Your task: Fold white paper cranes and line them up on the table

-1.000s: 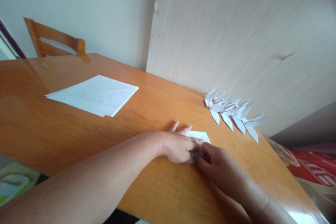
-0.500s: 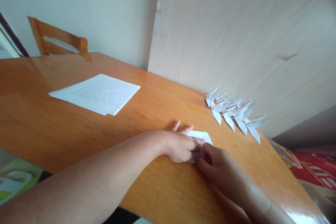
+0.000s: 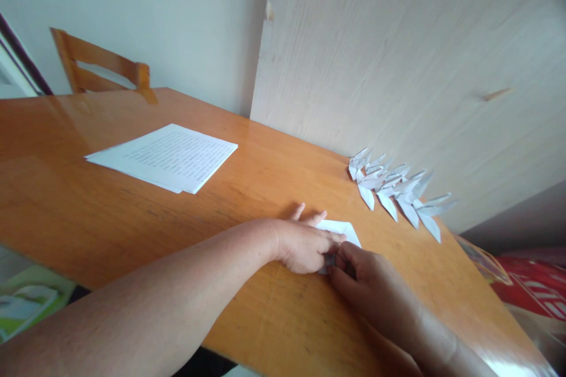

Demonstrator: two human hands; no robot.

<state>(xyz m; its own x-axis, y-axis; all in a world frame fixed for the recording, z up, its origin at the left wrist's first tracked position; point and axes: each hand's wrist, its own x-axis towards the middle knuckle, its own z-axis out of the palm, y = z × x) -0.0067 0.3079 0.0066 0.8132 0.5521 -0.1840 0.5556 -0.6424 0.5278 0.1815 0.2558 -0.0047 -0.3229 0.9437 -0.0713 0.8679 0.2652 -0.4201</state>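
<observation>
The fingers of the left hand (image 3: 303, 246) lie spread, on white paper (image 3: 338, 226) beneath them, upon the bench (image 3: 283, 312); those of the right hand (image 3: 369, 277) curl against it, pinch uncertain; creasing seems in hand; next calls for firm, even pressure.

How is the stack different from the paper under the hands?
The stack lies untouched, while the paper is under the left hand, with the right hand curled at it. The stack shows rows of print; the paper's far end looks plain white. The hands hide part of the paper; nothing covers the stack. Both are white and lie on the table.
</observation>
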